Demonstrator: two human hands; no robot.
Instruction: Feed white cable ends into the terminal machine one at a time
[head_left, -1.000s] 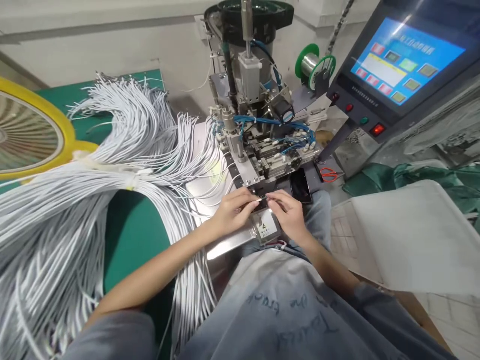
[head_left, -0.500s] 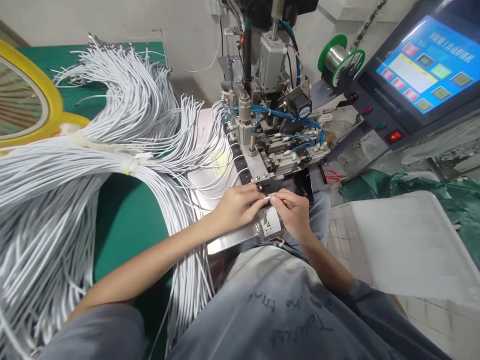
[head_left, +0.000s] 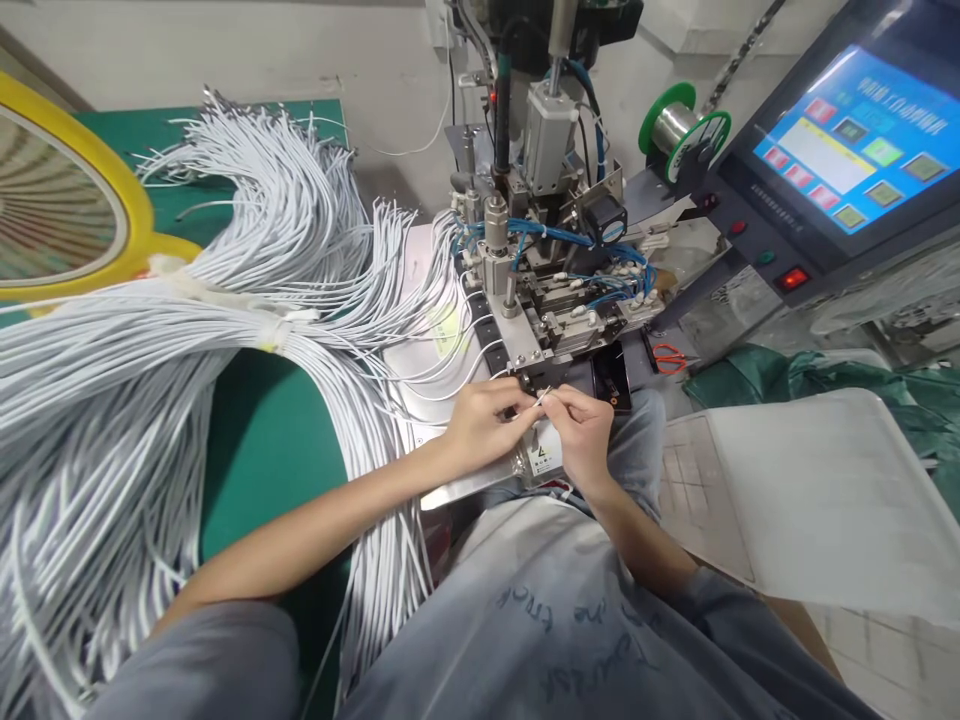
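Observation:
My left hand (head_left: 489, 420) is closed, its thumb and fingers pinching the end of a white cable. Right beside it, my right hand (head_left: 581, 425) pinches at the same cable end (head_left: 543, 397), fingertips nearly touching the left ones. Small details at the tip are too fine to make out. Both hands are just in front of the soldering machine (head_left: 536, 300), above its labelled metal front part (head_left: 544, 452). Several white cables run from a large tied bundle (head_left: 300, 350) on the left to the machine's left side.
A green table (head_left: 247, 440) carries the cable bundles and a yellow-rimmed racket (head_left: 139, 215). Right of the machine are a solder wire spool (head_left: 673, 130), a lit control screen (head_left: 855, 145) and red-handled scissors (head_left: 669, 358). A white plastic tray (head_left: 817, 490) sits at my right.
The view has shifted slightly, so the scene sits a little further right and lower. My hands stay together at the cable end, with the tip now angled more upward.

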